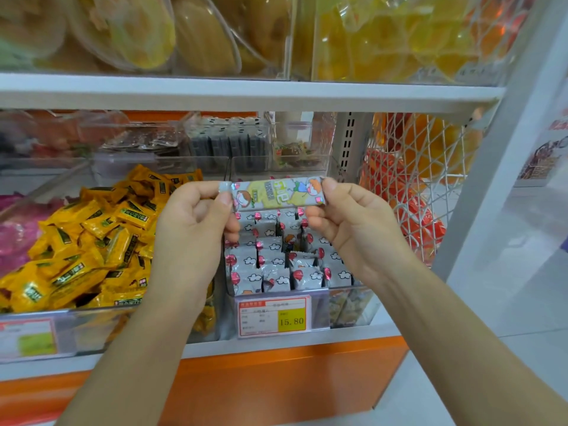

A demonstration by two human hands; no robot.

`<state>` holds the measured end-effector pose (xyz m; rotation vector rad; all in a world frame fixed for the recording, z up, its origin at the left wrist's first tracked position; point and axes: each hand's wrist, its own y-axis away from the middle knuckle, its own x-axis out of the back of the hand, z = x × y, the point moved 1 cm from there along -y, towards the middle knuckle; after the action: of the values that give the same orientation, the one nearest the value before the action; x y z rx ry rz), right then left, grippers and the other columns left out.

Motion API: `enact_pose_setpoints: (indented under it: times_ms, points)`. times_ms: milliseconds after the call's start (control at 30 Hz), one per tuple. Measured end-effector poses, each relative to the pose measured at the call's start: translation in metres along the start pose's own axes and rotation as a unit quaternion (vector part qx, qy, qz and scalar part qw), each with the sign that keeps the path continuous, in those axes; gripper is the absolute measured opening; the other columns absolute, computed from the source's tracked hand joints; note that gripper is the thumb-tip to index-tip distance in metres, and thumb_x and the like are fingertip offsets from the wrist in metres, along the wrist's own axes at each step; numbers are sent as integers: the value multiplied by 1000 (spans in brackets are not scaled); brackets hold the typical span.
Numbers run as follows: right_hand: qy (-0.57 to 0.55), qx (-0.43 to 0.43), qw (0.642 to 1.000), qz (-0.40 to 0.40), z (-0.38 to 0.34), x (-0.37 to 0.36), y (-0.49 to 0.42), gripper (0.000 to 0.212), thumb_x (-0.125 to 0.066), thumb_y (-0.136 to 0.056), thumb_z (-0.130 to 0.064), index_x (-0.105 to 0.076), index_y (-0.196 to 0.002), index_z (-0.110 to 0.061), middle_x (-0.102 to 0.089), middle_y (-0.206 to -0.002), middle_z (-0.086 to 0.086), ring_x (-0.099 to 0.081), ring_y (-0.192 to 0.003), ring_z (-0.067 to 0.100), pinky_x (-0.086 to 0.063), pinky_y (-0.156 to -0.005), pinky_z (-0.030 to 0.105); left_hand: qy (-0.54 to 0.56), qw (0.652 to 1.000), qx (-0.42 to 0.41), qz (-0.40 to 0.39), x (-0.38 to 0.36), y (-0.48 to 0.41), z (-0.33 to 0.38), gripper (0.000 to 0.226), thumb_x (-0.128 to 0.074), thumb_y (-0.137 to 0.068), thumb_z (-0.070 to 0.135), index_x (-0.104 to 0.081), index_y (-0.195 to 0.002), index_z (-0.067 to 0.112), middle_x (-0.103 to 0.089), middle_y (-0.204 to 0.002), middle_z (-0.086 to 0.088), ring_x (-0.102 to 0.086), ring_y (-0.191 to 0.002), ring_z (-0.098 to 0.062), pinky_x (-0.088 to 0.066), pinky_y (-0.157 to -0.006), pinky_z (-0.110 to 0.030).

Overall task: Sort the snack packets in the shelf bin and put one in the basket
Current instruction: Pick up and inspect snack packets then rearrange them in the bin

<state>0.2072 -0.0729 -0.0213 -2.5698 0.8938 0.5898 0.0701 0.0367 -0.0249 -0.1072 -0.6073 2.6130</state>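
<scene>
A long grey snack packet [276,192] with cartoon figures and a yellow patch is held level above the clear shelf bin [347,305]. My left hand [196,229] pinches its left end and my right hand [347,222] pinches its right end. Below it, several grey packets [273,262] with red balloons and white clouds stand upright in rows inside the bin. A white wire basket [430,179] hangs at the right end of the shelf, holding orange packets.
A pile of yellow packets [92,241] fills the bin to the left, with pink packets [15,238] beyond it. A price tag reading 15.80 [273,316] is on the bin front. A white shelf board [246,93] runs overhead. Clear bins stand behind.
</scene>
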Motion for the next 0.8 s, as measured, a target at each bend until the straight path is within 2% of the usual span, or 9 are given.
enact_pose_setpoints:
  times_ms: [67, 167, 267, 333, 400, 467, 533, 667, 800]
  points:
    - [-17, -7, 999, -27, -1, 1, -1, 7, -53, -87, -1, -57, -82, -2, -67, -62, 6, -67, -57, 12, -53, -54, 17, 4, 1000, 6, 0, 2, -1, 0, 16, -47, -94, 13, -58, -89, 24, -61, -55, 11, -55, -52, 0, -46, -52, -11]
    - [-1, -3, 999, -46, -1, 3, -1, 12, -50, -86, 9, -55, -84, -1, -68, -65, 7, -68, -59, 15, -55, -56, 19, -2, 1000, 6, -5, 4, -2, 0, 19, -45, -95, 11, -57, -91, 25, -61, -57, 10, -56, -54, 0, -47, -54, -12]
    - [86, 36, 995, -34, -1, 6, -1, 21, -49, -86, 15, -52, -82, -5, -63, -73, 11, -68, -60, 20, -56, -59, 24, -8, 1000, 24, -12, 4, -4, 0, 23, -39, -97, 13, -60, -101, 22, -63, -58, 8, -54, -52, 0, -45, -56, -9]
    - [155, 60, 986, -24, -2, 6, 0, 27, -50, -85, 17, -54, -80, -9, -64, -82, 13, -69, -62, 22, -58, -64, 28, -20, 999, 24, -13, 4, -4, 2, 28, -36, -98, 25, -64, -99, 23, -61, -56, 10, -51, -50, 1, -39, -51, -4]
    - [166, 66, 984, -29, -2, 4, -1, 24, -55, -82, 12, -56, -77, -12, -69, -84, 10, -69, -65, 24, -59, -66, 30, -65, 997, -13, -26, 3, 0, 6, 27, -38, -97, 35, -64, -89, 34, -58, -55, 20, -51, -53, 5, -36, -49, -2]
    - [145, 51, 987, -41, -3, 2, 0, 10, -58, -78, -2, -58, -76, -12, -72, -83, 7, -68, -67, 23, -57, -67, 32, -91, 994, -44, -38, 3, 3, 10, 24, -41, -96, 33, -61, -85, 38, -57, -57, 26, -51, -57, 8, -36, -50, -2]
    - [167, 68, 983, -30, -2, 2, 1, 4, -63, -81, -13, -60, -80, -12, -70, -82, 6, -67, -71, 20, -57, -69, 35, -101, 992, -55, -49, 2, 5, 12, 23, -42, -95, 31, -60, -84, 38, -58, -58, 23, -53, -60, 8, -38, -51, -4]
    - [211, 102, 972, -18, -2, 3, 1, 12, -63, -87, -10, -66, -94, -19, -65, -87, 4, -66, -80, 18, -55, -63, 30, -126, 987, -61, -74, 0, 7, 15, 17, -44, -92, 32, -61, -93, 36, -61, -82, 15, -58, -63, 4, -45, -53, -9]
    - [225, 97, 969, -16, -4, 2, 1, 10, -64, -85, -6, -68, -85, -15, -67, -84, 7, -66, -81, 22, -55, -59, 27, -126, 987, -51, -80, 0, 7, 15, 18, -54, -87, 29, -62, -103, 34, -64, -89, 6, -60, -77, -6, -52, -64, -15]
